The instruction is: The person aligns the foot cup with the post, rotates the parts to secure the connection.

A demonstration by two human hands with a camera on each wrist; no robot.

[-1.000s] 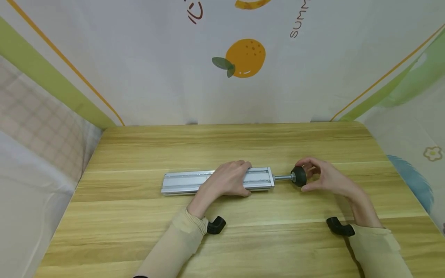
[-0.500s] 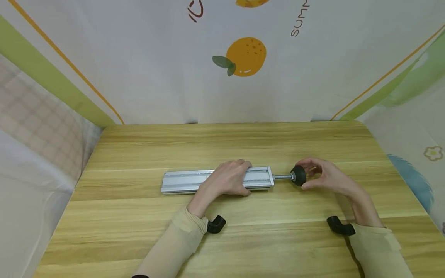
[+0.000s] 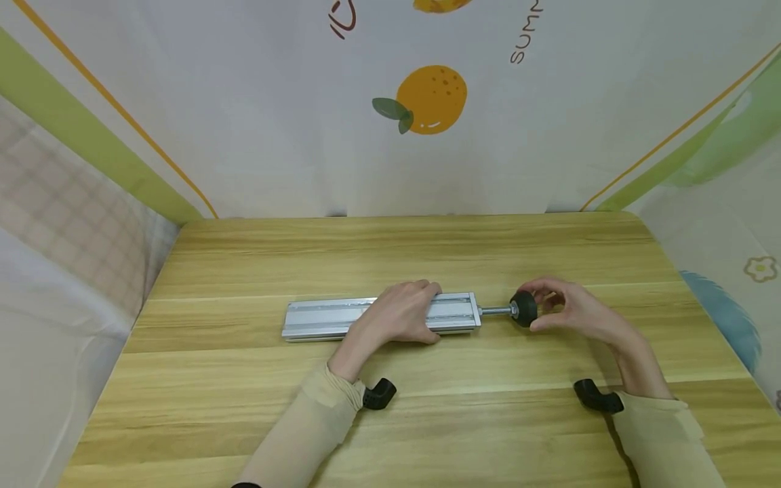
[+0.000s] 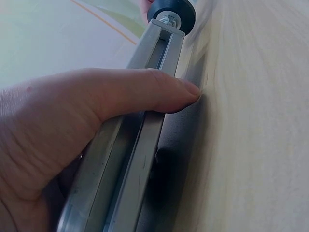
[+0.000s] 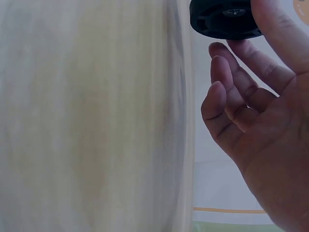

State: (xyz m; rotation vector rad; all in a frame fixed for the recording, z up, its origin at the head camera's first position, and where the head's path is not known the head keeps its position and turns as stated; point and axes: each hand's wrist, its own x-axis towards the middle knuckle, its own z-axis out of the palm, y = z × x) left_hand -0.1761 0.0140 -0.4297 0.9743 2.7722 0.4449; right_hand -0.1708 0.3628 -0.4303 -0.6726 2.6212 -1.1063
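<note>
A silver aluminium profile [image 3: 329, 318] with slots along its faces lies lengthwise on the wooden table. My left hand [image 3: 399, 313] grips it from above near its right half, the thumb [image 4: 159, 92] along the near side. From the profile's right end a threaded rod [image 3: 495, 311] sticks out to a black round levelling foot [image 3: 523, 309]. With thumb and fingertips my right hand [image 3: 573, 312] pinches the foot's rim. The right wrist view shows the hollow underside of the foot [image 5: 227, 21] and the other fingers [image 5: 222, 72] curled loosely below it.
The wood-grain table [image 3: 439, 434] stretches out on all sides of the profile. A white curtain [image 3: 274, 135] with a printed orange hangs behind its far edge. Black curved pieces [image 3: 379, 394] stick out from both beige sleeves [image 3: 311, 420].
Hardly anything differs. The right hand's fingers shift very slightly at the foot's rim, while the left hand and the profile stay in place.
</note>
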